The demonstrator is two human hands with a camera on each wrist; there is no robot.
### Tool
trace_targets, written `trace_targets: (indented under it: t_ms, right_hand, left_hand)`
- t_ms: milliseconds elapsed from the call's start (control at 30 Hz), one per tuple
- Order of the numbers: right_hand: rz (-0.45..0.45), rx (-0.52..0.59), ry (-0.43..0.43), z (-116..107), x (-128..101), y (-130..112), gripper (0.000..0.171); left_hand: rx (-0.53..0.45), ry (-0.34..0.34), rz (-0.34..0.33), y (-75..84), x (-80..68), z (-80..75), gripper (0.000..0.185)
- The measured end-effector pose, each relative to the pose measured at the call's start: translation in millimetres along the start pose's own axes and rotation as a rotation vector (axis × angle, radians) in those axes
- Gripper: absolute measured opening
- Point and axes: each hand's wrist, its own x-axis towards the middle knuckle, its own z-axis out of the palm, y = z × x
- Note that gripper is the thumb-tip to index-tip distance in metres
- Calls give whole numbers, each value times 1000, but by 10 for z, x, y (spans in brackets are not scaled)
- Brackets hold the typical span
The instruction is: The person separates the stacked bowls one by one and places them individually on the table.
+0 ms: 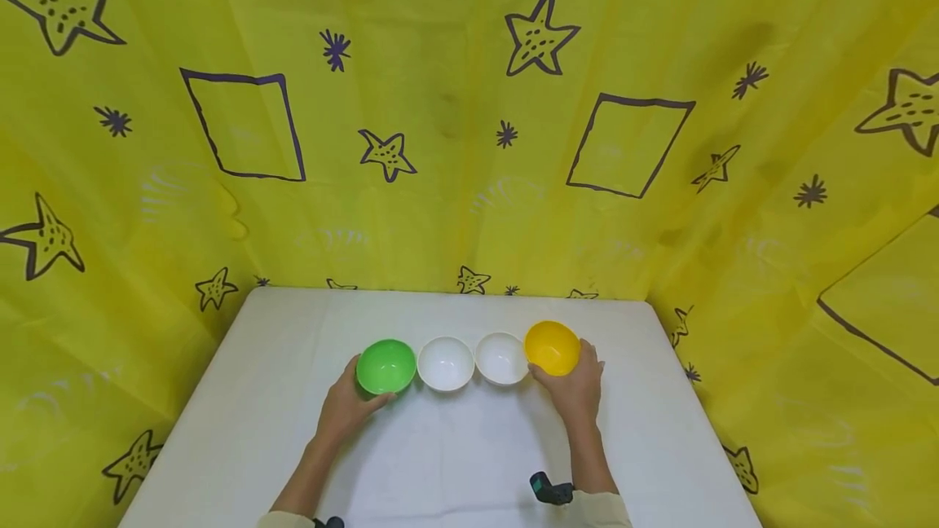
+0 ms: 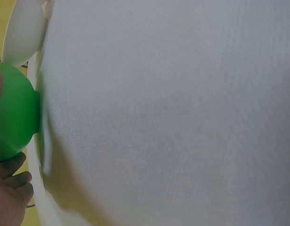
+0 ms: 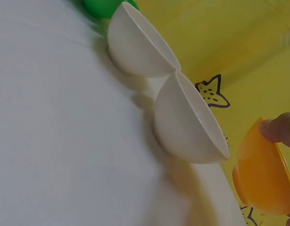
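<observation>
A green bowl [image 1: 385, 367] stands at the left end of a row, and my left hand [image 1: 348, 406] grips it by its left and near sides. Next to it come two white bowls, one [image 1: 445, 364] beside the green bowl and another [image 1: 502, 358] to its right, their rims close together. My right hand [image 1: 575, 381] holds a yellow bowl [image 1: 553, 348] at the row's right end, thumb at the near rim. In the right wrist view the yellow bowl [image 3: 262, 172] is raised off the white cloth, its base clear of it. All the bowls face upward.
A white cloth covers the table [image 1: 455, 463]. Yellow curtains [image 1: 440, 210] with drawn stars and squares hang behind it and along both sides. A dark wrist-worn device [image 1: 550, 489] sits at the right wrist.
</observation>
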Motion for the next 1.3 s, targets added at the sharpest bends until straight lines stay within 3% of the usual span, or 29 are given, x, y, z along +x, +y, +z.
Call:
trace_targets:
  t_ms: [900,1300]
  right_hand:
    - [99,26,-48,34,-63,287,81]
    - [103,-23,-88,45,-43,386,92]
  left_hand:
    - [-6,-17,-18,-2,-8,17,95]
    - [9,-5,-6,-7,-1,8,98]
